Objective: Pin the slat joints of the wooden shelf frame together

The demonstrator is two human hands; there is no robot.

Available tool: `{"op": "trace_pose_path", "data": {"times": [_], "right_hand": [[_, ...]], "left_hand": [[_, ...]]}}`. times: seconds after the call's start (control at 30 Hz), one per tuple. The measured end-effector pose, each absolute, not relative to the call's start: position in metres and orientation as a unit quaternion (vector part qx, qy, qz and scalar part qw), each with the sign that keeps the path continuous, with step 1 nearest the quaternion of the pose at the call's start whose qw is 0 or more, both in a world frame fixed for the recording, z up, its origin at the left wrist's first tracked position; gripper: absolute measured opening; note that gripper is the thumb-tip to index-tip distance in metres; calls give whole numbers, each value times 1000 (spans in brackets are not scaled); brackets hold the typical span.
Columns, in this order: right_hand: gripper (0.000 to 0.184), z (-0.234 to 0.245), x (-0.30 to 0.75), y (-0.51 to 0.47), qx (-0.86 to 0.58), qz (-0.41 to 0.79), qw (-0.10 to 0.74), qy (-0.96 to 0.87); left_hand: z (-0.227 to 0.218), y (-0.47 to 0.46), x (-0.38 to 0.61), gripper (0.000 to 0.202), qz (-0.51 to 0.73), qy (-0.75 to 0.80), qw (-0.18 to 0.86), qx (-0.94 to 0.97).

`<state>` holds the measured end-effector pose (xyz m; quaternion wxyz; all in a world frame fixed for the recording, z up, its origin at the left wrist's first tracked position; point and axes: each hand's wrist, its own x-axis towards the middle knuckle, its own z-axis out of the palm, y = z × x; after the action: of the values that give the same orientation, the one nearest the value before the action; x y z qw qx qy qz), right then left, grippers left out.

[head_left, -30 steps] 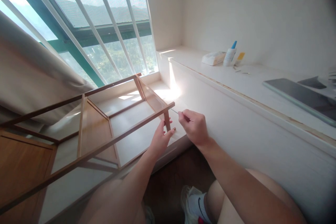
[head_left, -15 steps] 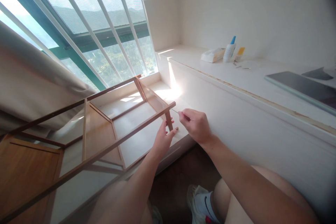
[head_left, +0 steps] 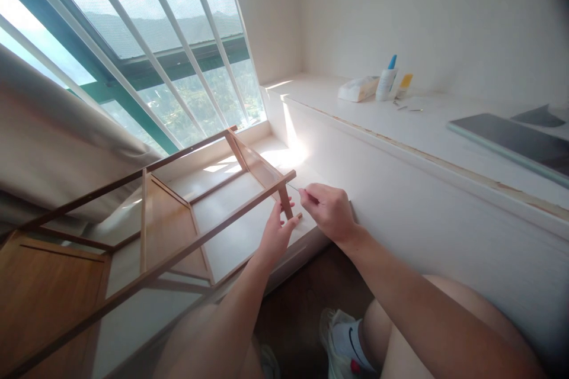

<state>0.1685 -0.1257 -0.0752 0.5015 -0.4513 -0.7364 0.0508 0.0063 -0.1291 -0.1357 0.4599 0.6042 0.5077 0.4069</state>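
Observation:
A brown wooden rack (head_left: 222,222) with several slatless panels lies on its side across the window ledge, stretching from lower left to the middle. My left hand (head_left: 276,234) grips the short crosspiece at its near right end, thumb in front and fingers behind. In a closed pinch, my right hand (head_left: 329,210) holds a thin metal hex key (head_left: 292,187). Its shaft points left, and the tip is at the corner of the rack, where a long rail meets the crosspiece. The rest of the key is hidden inside my fingers.
On the white shelf (head_left: 320,92) at right are a tissue pack (head_left: 358,89), a white bottle (head_left: 386,84) with a blue tip, a yellow-topped item (head_left: 405,82), small metal pieces (head_left: 402,107) and a dark flat device (head_left: 511,139). A curtain (head_left: 66,136) hangs left, beside the barred window.
The view has shifted slightly. My right hand has turned a little at the hex key, which stays at the rack's corner. My left hand keeps its hold.

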Motion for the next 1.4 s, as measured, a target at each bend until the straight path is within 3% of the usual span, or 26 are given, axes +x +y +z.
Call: {"op": "trace_pose_path", "data": {"times": [0.3,0.67,1.4], "right_hand": [[36,-76,171,-124,-453,34,492,-743],[30,-73,171,-128,-447,-98,440,-773],[34,-74,162,-133,-484,-64,445,-751]], "left_hand": [[-138,-128,6,47,412,506,451,608],[-135,-130,6,48,410,503,456,609],[-141,-128,6,51,426,478,462,614]]}}
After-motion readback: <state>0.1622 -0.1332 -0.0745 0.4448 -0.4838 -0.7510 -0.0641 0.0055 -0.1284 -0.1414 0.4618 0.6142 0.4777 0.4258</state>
